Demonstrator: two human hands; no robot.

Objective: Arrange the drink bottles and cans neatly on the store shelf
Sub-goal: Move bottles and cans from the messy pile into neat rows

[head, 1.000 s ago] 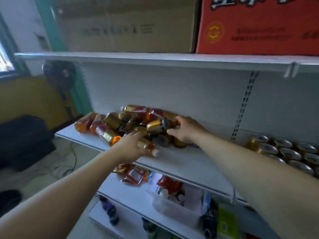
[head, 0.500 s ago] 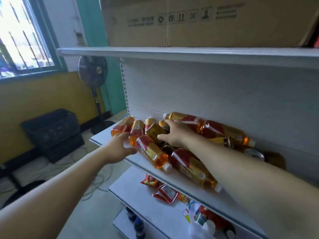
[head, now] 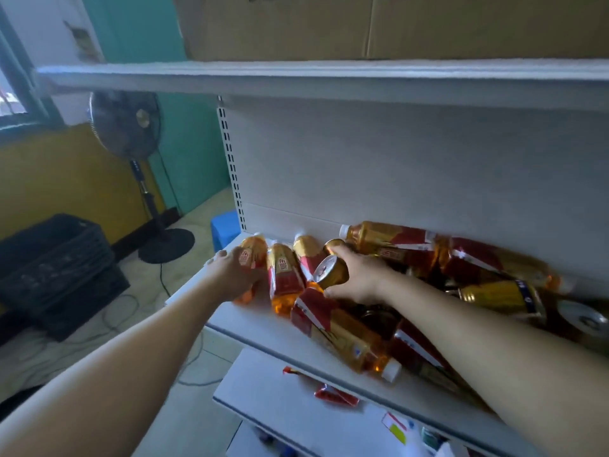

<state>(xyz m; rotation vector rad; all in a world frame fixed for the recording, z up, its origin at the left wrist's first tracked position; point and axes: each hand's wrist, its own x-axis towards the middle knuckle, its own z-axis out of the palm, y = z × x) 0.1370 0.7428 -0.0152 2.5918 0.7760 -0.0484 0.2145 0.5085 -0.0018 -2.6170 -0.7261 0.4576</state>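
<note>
Several amber tea bottles with red and gold labels lie in a heap on the white shelf (head: pixel 263 328), mixed with gold cans. My right hand (head: pixel 359 280) grips a gold can (head: pixel 331 272) tilted on its side in the pile's middle. My left hand (head: pixel 232 272) wraps around the leftmost lying bottle (head: pixel 254 255) near the shelf's left end. Another bottle (head: pixel 284 275) lies between the two hands. A long bottle (head: pixel 342 334) with a white cap points toward the shelf's front edge. More bottles (head: pixel 389 235) and a can (head: pixel 583 319) lie to the right.
An upper shelf (head: pixel 296 77) carries cardboard boxes (head: pixel 329 24) overhead. A lower shelf (head: pixel 280 407) holds red snack packets (head: pixel 336 395). A standing fan (head: pixel 127 127), a black crate (head: pixel 56 268), cables on the floor and a blue stool (head: pixel 225 227) are to the left.
The view has swung and closed in on the pile. My left hand moved from open near the shelf edge onto the leftmost bottle. My right hand now holds a gold can.
</note>
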